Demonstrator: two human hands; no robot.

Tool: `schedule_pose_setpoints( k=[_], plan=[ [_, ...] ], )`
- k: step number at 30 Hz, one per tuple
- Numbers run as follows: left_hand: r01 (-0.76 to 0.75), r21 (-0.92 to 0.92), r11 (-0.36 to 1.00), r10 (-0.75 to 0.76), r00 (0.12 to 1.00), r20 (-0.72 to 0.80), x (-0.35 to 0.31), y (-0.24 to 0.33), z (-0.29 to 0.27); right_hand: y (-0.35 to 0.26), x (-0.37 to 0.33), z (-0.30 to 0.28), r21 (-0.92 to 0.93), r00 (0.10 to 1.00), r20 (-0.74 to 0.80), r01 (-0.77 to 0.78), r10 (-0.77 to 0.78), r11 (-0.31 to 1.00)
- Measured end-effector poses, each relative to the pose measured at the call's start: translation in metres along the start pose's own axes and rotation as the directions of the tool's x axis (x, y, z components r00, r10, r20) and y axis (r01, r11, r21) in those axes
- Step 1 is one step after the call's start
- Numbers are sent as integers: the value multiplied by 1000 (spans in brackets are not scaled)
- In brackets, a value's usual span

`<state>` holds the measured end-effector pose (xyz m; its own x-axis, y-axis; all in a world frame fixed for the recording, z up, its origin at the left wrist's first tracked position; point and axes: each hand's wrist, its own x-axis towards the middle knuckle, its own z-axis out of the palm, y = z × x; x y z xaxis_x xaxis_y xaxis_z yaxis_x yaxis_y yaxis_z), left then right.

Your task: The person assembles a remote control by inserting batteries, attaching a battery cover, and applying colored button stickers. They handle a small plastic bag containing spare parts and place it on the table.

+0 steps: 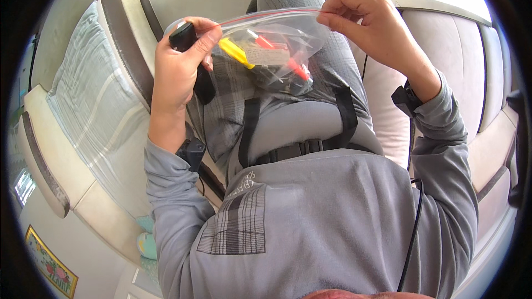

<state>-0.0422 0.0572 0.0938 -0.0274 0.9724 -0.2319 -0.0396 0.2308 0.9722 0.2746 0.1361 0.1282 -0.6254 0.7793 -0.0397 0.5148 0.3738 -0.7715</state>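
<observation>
Head view: one clear zip bag (311,32) hangs above the person's lap, its mouth edge turned away from the torso. Long axis of that edge runs left to right, right end slightly farther off; a red line (271,11) follows it. Whether the zip is parted, cannot tell.

Left hand (178,72): thumb and fingers closed on the left corner and round a black elongated thing (183,37), which slants from far left to near right. It shows above and below the fingers; one piece or two, cannot tell. Right hand (363,19): narrow pinch on the right corner.

Count inside: one yellow piece (236,53), slanting down-right; two red pieces (298,69); one pale label (267,55); dark parts (271,77), too jumbled to number.
</observation>
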Motion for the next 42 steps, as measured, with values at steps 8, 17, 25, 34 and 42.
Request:
schedule_pose_setpoints(
  k=[8, 17, 25, 34, 42],
  plan=[
    [56, -108, 993, -48, 996, 73, 6, 5, -4, -15, -7, 1, 205, 990, 76, -133, 120, 970],
    [-53, -404, 913, 185, 938, 295, -60, 66, 29, -56, -69, -79, 55, 935, -51, 354, -352, 934],
    [-152, 135, 979, 109, 953, 284, -56, 63, 62, -61, -84, -90, -87, 987, -69, 141, -147, 986],
    [-207, 281, 937, 139, 960, 242, -39, 55, 65, -50, -79, -87, -135, 977, -107, 171, -185, 976],
    [-475, 172, 863, 444, 876, 191, -45, 59, 57, -58, -78, -100, -118, 965, -30, 255, -260, 960]
  ],
)
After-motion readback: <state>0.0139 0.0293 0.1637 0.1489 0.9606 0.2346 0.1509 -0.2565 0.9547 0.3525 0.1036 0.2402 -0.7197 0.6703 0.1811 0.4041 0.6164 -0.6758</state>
